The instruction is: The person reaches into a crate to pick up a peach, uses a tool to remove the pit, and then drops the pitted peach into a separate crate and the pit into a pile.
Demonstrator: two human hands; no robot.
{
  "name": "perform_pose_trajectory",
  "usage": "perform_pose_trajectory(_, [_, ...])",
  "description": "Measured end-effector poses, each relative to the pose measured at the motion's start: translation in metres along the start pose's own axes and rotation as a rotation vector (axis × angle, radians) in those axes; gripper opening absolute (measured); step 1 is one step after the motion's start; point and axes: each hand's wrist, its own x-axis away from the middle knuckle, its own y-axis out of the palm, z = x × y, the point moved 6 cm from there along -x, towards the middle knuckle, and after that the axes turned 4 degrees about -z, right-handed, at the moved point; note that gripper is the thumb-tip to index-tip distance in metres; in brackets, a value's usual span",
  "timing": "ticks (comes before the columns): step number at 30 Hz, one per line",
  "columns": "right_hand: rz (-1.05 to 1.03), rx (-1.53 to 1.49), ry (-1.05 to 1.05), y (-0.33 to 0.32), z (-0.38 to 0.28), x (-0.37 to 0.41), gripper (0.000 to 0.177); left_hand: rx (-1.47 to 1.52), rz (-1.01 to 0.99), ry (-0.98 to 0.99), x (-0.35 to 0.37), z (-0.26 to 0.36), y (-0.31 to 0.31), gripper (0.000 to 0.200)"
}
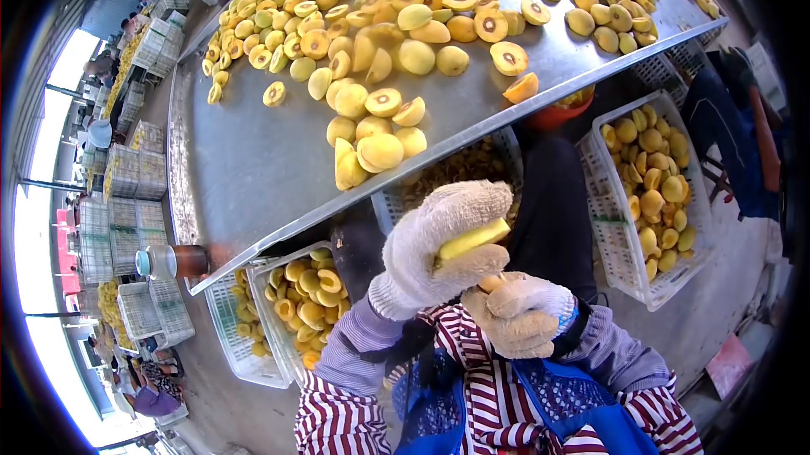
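My left hand (447, 240), in a pale knitted glove, is raised in front of my body. Its fingers and thumb close around a yellow peach half (474, 238), seen nearly edge-on. Just below and to the right, my right hand (523, 313), also gloved, has its fingers curled in. A small yellowish-tan bit shows at its fingertips, too hidden to name. The two hands are close together, almost touching. Beyond them, a heap of halved yellow peaches (380, 151) lies by the near edge of the metal table (261, 168).
Crates of peach halves stand on the floor: a white crate (645, 290) at right and another crate (291, 354) at left. A crate (388, 210) of brownish pieces sits under the table edge, near a red bucket (557, 118). A lidded bottle (169, 262) is at the table's left corner.
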Motion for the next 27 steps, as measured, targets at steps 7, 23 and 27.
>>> perform_pose_trajectory(7, [0.181, 0.403, 0.082, 0.007, -0.004, -0.003, 0.016, 0.824, 0.195, -0.253, 0.018, -0.011, 0.016, 0.041])
perform_pose_trajectory(23, [0.342, 0.503, 0.06, 0.0, -0.01, -0.004, 0.021, 0.957, 0.455, -0.344, 0.026, -0.012, 0.03, 0.055])
perform_pose_trajectory(27, [0.34, 0.452, 0.077, 0.008, -0.008, 0.002, 0.019, 0.436, 0.258, -0.187, 0.022, -0.019, 0.012, 0.043])
